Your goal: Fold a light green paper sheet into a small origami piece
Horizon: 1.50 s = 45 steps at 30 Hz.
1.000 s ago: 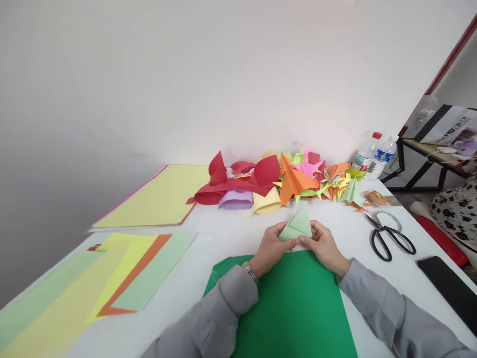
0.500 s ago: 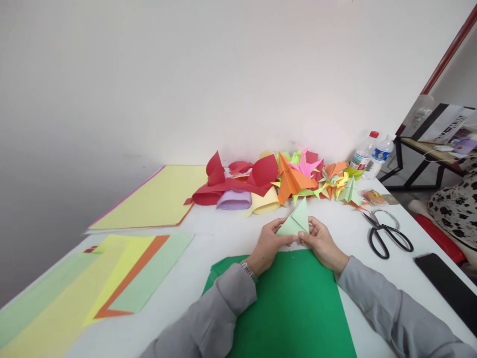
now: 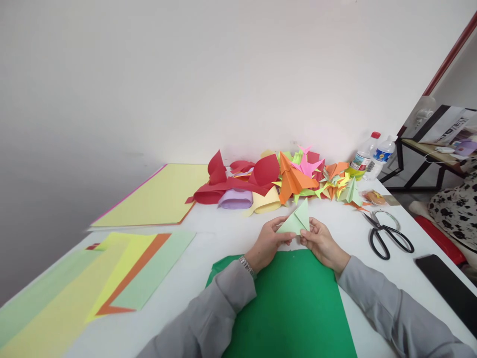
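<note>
A pale green folded paper [image 3: 296, 221], triangular with its tip pointing up, is held between both hands above the far edge of a green sheet [image 3: 294, 303]. My left hand [image 3: 269, 243] pinches its lower left side, thumb in front and fingers behind. At the lower right corner, my right hand [image 3: 323, 243] grips the paper between thumb and fingers. A diagonal fold line crosses the paper's front. The fingers behind it are partly hidden.
Loose coloured sheets [image 3: 145, 278] lie at the left, near a large yellow sheet [image 3: 149, 196]. Origami pieces [image 3: 294, 176] and red paper shapes [image 3: 238, 184] pile up by the wall. Scissors [image 3: 385, 233], a black phone-like slab [image 3: 447, 283] and bottles [image 3: 380, 156] are at the right. A seated person [image 3: 456, 204] is beyond.
My right thumb has shifted slightly up onto the paper's lower right corner. The paper stays in both hands, and the view has moved a little.
</note>
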### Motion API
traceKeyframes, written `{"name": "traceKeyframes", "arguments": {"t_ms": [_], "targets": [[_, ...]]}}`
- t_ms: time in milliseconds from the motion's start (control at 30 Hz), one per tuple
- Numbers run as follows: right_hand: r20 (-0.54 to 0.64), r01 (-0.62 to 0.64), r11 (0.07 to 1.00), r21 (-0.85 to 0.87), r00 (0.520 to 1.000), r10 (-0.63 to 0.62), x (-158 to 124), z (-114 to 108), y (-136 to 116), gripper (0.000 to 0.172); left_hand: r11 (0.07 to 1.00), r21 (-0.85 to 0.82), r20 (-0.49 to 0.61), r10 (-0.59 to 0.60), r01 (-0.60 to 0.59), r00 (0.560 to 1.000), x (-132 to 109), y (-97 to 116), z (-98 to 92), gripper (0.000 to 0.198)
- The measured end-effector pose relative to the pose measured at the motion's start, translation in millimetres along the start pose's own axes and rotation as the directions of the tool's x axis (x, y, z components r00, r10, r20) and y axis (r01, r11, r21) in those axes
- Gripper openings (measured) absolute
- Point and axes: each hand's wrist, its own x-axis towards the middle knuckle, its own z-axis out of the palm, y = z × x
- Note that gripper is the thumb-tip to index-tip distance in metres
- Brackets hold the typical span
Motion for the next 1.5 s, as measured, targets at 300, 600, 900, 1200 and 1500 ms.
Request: {"name": "traceKeyframes", "arguments": {"t_ms": [300, 600, 900, 1200, 1500], "targets": [[0.012, -0.008, 0.999, 0.048, 1.000, 0.007, 1.6, -4.0, 2.2, 0.035, 1.000, 0.005, -0.066, 0.012, -0.012, 0.998, -0.2, -0.7, 1.4, 0.051], [-0.017, -0.032, 0.992, 0.120, 0.999, 0.035, 1.7, -2.5, -2.0, 0.033, 1.000, -0.024, -0.069, 0.001, -0.003, 0.998, 0.2, -1.8, 0.1, 0.056], [-0.041, -0.046, 0.985, 0.166, 0.998, 0.054, 3.5, -5.1, -1.6, 0.034, 0.995, -0.096, -0.062, -0.012, 0.006, 0.998, 0.7, -1.5, -4.8, 0.056], [-0.010, 0.011, 1.000, -0.007, 1.000, -0.011, 0.4, -2.8, -1.8, 0.034, 0.988, -0.153, -0.135, -0.015, -0.006, 0.991, 0.0, 0.1, -3.9, 0.063], [-0.057, 0.082, 0.992, -0.094, 0.995, -0.087, -0.5, 1.6, 1.7, 0.035, 0.991, -0.087, -0.124, 0.092, -0.104, 0.988, 0.4, -3.7, -1.8, 0.047]]}}
